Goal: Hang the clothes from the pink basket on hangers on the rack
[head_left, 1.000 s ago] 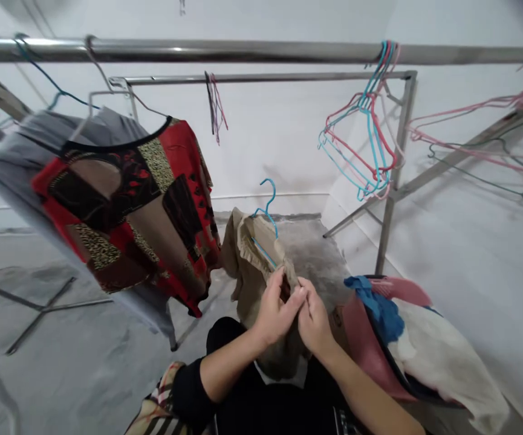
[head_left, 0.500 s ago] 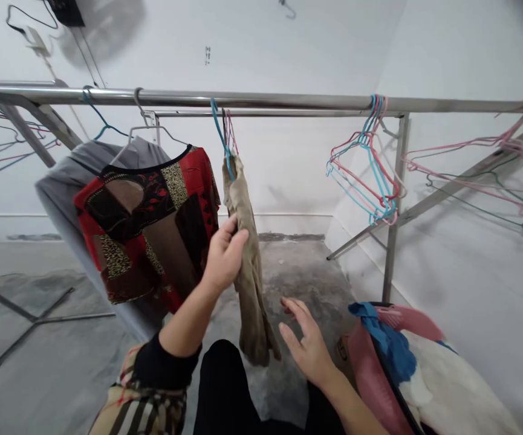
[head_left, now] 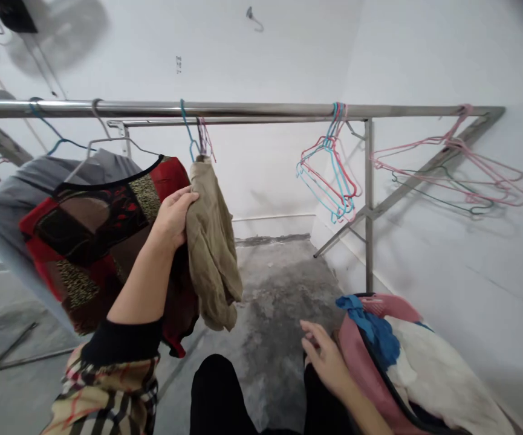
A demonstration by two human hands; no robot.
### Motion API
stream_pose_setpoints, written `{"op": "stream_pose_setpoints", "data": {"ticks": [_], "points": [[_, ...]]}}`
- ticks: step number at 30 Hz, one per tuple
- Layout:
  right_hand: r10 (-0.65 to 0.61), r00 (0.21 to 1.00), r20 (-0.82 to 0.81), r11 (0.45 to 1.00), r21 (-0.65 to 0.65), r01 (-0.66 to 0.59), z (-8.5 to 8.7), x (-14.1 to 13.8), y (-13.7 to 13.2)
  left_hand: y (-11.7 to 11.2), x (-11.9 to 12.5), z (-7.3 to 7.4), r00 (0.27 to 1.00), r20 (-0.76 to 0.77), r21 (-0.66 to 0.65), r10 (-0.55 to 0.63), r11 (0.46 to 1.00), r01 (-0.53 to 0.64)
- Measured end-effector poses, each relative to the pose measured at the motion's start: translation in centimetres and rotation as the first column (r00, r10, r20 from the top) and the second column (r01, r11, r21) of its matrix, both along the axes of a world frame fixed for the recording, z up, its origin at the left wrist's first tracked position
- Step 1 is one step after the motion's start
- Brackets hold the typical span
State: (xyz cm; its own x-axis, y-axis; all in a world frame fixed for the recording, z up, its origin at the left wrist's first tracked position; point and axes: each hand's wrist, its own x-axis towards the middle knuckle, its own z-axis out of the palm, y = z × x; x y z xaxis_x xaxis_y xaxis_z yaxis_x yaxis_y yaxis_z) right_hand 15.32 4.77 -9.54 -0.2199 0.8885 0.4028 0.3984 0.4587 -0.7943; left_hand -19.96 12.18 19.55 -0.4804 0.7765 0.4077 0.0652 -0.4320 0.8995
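Observation:
My left hand pinches the upper edge of a khaki garment, whose exact kind I cannot tell. It hangs below a blue hanger hooked over the metal rail. Just left of it, a red and black patterned top hangs on a grey hanger, partly behind my left forearm. My right hand holds nothing; its fingers are loosely bent and apart, low beside a pink basket.
In the basket lie a blue cloth and a whitish cloth. Blue and red hangers hang bunched on the rail. Pink hangers hang farther right. A grey garment is at far left, and a slanted metal leg braces the rack.
My view has shifted to the right. My left hand, with the khaki garment, has moved up and left, and the garment now shows broader. My right hand has moved toward the basket.

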Motion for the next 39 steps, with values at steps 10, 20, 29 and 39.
{"op": "stream_pose_setpoints", "data": {"ticks": [10,20,29,39], "points": [[-0.384,0.899,-0.210,0.838,0.329,0.435,15.6,5.9,7.1,-6.5,5.8,-11.6,0.834,-0.013,0.479,0.551,0.736,-0.478],[-0.409,0.906,0.107,0.839,0.434,0.327,32.2,4.4,16.1,-11.1,11.7,-21.4,0.966,-0.246,-0.011,0.083,0.996,-0.088],[-0.420,0.756,0.502,0.907,0.237,0.347,34.2,0.5,20.8,-12.2,13.1,-25.4,0.929,-0.363,-0.203,-0.069,0.979,-0.007],[-0.648,0.527,0.550,0.745,0.314,0.588,34.2,7.1,24.1,-12.7,12.5,-27.3,0.966,-0.240,-0.366,-0.091,0.931,-0.003]]}}
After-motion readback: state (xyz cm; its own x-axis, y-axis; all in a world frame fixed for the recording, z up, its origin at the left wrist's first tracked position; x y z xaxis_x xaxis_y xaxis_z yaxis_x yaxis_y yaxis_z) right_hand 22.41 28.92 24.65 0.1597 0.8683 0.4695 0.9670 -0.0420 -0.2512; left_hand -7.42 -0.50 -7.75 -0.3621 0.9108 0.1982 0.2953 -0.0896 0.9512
